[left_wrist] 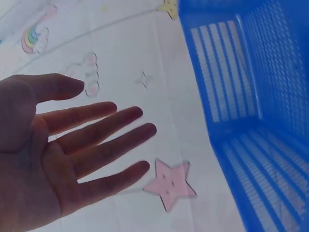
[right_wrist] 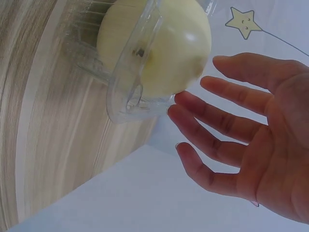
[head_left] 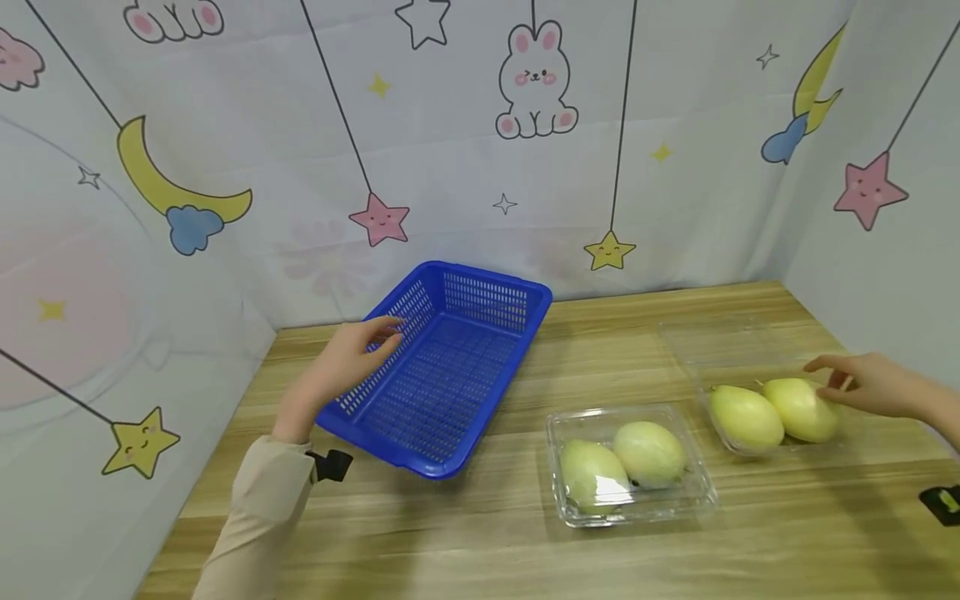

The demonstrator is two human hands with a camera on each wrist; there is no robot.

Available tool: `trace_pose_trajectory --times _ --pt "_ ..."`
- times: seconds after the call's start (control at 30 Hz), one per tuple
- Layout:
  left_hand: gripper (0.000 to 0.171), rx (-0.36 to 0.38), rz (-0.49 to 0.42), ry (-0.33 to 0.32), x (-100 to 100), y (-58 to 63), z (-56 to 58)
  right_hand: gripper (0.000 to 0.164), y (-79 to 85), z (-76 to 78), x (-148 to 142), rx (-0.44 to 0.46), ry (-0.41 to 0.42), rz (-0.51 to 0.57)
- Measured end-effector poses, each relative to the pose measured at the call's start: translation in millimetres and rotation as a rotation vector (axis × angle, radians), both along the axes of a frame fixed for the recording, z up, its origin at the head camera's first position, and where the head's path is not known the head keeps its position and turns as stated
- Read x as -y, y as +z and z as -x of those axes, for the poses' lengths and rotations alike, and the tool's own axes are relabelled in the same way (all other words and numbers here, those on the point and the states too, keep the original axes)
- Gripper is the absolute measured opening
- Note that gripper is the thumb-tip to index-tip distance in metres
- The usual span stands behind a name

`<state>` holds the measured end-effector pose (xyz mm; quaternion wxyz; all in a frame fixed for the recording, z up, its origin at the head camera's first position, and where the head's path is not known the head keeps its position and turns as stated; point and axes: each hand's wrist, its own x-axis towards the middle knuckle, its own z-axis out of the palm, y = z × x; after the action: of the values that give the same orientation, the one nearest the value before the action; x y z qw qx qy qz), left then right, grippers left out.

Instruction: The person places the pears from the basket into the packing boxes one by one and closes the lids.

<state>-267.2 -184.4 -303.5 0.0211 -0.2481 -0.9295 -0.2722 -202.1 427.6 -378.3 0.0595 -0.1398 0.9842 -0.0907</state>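
Observation:
My left hand (head_left: pixel 348 354) is over the left side of a blue plastic basket (head_left: pixel 495 408), and its fingers are spread and hold nothing in the left wrist view. At the right, my right hand (head_left: pixel 873 385) is beside a yellow-green pear (head_left: pixel 799 410), with loosely bent fingers. Whether the fingertips touch the pear or the container's edge I cannot tell. That pear and a second pear (head_left: pixel 746 419) sit in a clear plastic container (right_wrist: pixel 126 92) whose lid (head_left: pixel 712 342) is folded back. No fruit shows inside the basket.
A second clear plastic box (head_left: pixel 558 433) with two pears (head_left: pixel 649 455) stands between the basket and the open container. Everything stands on a wood-grain table (head_left: pixel 510 533). A white curtain (head_left: pixel 450 158) with cartoon prints hangs behind and along both sides.

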Motion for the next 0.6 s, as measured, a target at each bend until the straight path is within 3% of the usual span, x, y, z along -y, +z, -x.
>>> trace_pose_trajectory --times 0.17,0.33,0.43,0.6 --pt "0.029 -0.005 -0.165 -0.085 -36.4 10.6 -5.3 0.029 1.4 2.0 -1.8 -0.052 -0.038 0.011" --pt "0.023 0.066 -0.398 -0.083 -89.1 20.8 -6.4 0.032 4.8 5.2 -4.7 -0.032 -0.156 0.077" --pt "0.023 0.180 -0.540 -0.091 -120.3 25.1 -3.7 0.039 7.7 8.7 -6.2 0.009 -0.202 0.118" --pt "0.027 0.491 -0.689 -0.082 -165.4 24.1 2.3 0.044 9.4 15.9 -6.9 0.077 -0.237 0.185"
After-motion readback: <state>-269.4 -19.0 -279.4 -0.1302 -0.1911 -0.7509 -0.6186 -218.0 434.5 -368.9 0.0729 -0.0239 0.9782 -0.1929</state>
